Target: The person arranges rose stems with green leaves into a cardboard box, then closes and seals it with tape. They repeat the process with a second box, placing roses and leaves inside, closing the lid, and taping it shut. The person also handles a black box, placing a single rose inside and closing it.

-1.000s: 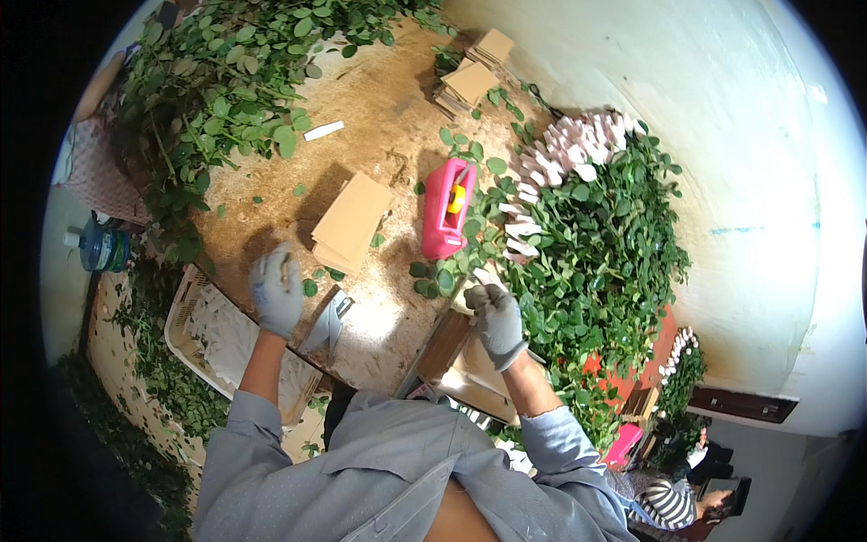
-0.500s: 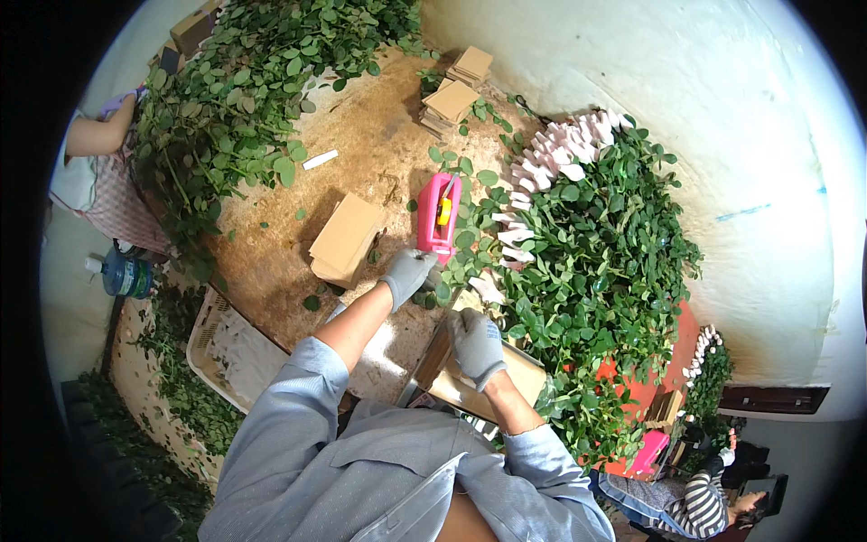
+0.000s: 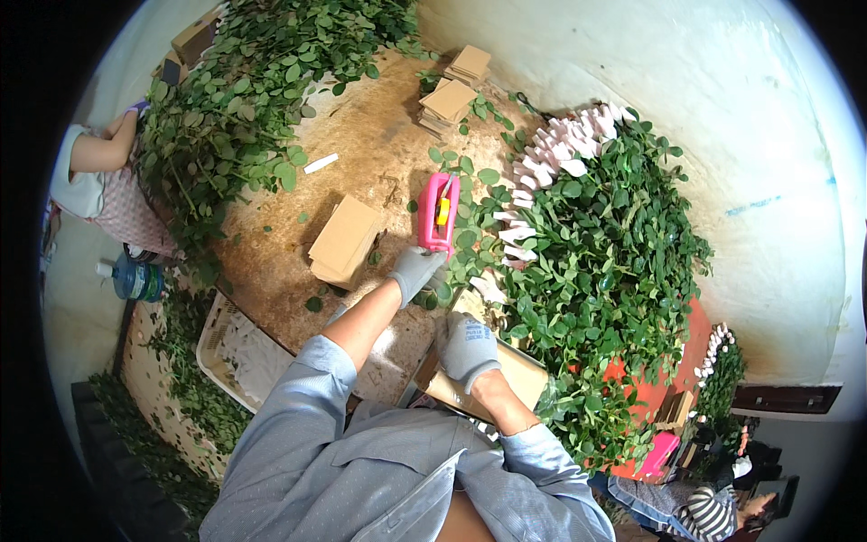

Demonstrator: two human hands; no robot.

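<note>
A pink tape dispenser (image 3: 435, 217) with a yellow core stands on the brown table in front of me. My left hand (image 3: 415, 273), in a grey glove, is at its near end with the fingers pinched together; what they hold is too small to make out. Lower right, my gloved right hand (image 3: 467, 349) is curled closed over a cardboard-covered holder (image 3: 519, 372) with metal edges. Whatever lies under those fingers is hidden. Just beyond the holder is a pale pink wrapped flower head (image 3: 488, 288), beside leafy stems.
Leafy stems with pale wrapped heads (image 3: 551, 149) fill the right side. More greenery (image 3: 244, 117) is heaped far left, by a co-worker (image 3: 99, 163). Cardboard pieces (image 3: 347, 237) lie left of the dispenser, with more stacks (image 3: 449, 99) behind. A white crate (image 3: 209, 339) sits lower left.
My right hand has turned and drawn slightly back toward me, fingers more curled. My left hand has shifted a little right at the dispenser's near end.
</note>
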